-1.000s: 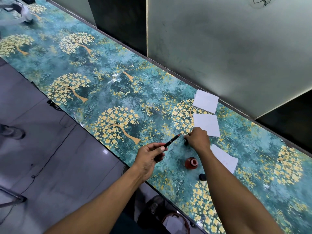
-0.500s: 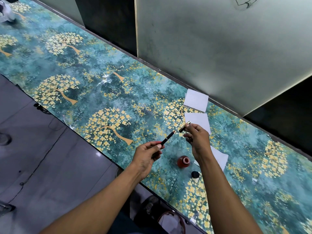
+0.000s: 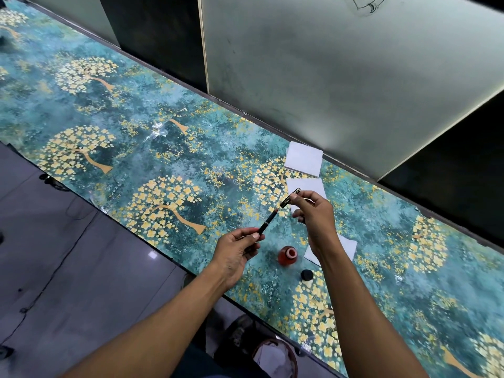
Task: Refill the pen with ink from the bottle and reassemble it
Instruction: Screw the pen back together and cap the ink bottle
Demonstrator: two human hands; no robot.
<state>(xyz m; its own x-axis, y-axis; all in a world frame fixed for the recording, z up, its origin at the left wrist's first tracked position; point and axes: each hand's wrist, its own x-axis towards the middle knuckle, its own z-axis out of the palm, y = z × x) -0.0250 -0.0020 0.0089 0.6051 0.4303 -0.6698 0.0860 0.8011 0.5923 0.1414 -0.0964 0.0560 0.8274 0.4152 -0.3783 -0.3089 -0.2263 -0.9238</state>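
Note:
My left hand (image 3: 236, 249) pinches a slim black pen body (image 3: 268, 221) that points up and to the right. My right hand (image 3: 315, 214) pinches a short black and gold pen piece (image 3: 289, 198), held in line with the pen's tip and a small gap away. Both are lifted above the table. An open red ink bottle (image 3: 287, 255) stands on the table just below and between my hands. Its black cap (image 3: 306, 275) lies to the bottle's right.
The long table (image 3: 152, 148) has a teal cover printed with golden trees. White paper squares lie near my right hand: one (image 3: 304, 159) by the wall, one (image 3: 305, 186) under the hand, one (image 3: 346, 248) behind my wrist. The wall runs along the far edge; grey floor at left.
My right hand has lifted the gold-trimmed piece off the table and brought it close to the tip of the pen in my left hand. The view has shifted slightly.

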